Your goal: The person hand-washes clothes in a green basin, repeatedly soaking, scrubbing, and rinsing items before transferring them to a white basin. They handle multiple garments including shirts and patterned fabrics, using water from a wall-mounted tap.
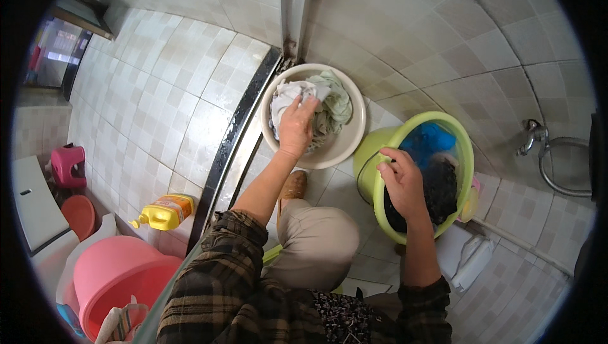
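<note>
My left hand (297,128) rests on a white cloth (292,95) in a cream plastic basin (349,147); whether its fingers grip the cloth is hard to see. Beside the white cloth, a pale green garment (335,99) lies in the same basin. At the right, my right hand (403,180) has its thumb and fingers closed on the near-left rim of a green plastic bucket (465,154). Inside the bucket are a blue cloth (427,142) and dark cloth (439,187). The bucket has a thin handle hanging at its left side.
A yellow detergent jug (168,212) lies on the tiled floor at left, beyond a dark raised sill (223,149). Nearby stand a pink tub (123,268), a red basin (78,216) and a pink stool (69,166). A metal tap with a hose (533,137) is on the right wall.
</note>
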